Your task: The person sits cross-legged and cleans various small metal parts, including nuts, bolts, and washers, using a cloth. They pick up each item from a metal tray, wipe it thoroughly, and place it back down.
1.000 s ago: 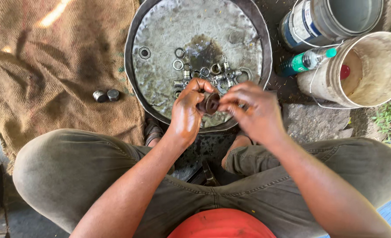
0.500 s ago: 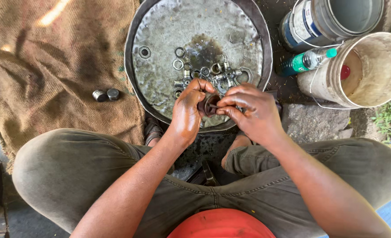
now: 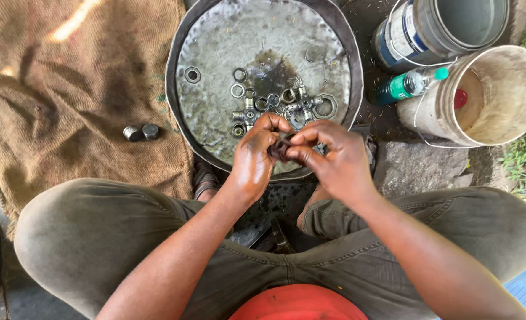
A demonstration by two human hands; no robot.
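My left hand (image 3: 256,155) and my right hand (image 3: 329,157) meet over the near rim of a round metal pan (image 3: 183,53). Together they pinch a small dark round metal part (image 3: 281,147), mostly hidden by the fingers. Both hands look oily. In the pan, just beyond the hands, lies a cluster of rings, nuts and small bearings (image 3: 278,102) in a dark oily patch. One hex nut (image 3: 192,74) sits apart at the pan's left.
A burlap sack (image 3: 67,89) covers the ground at left, with two small metal caps (image 3: 142,132) on it. At right stand a grey tin can (image 3: 446,26), a white bucket (image 3: 488,95) and a green bottle (image 3: 408,86). My knees flank the hands.
The hands have stayed over the pan's near rim; the fingers have shifted slightly around the small part. Nothing else has moved.
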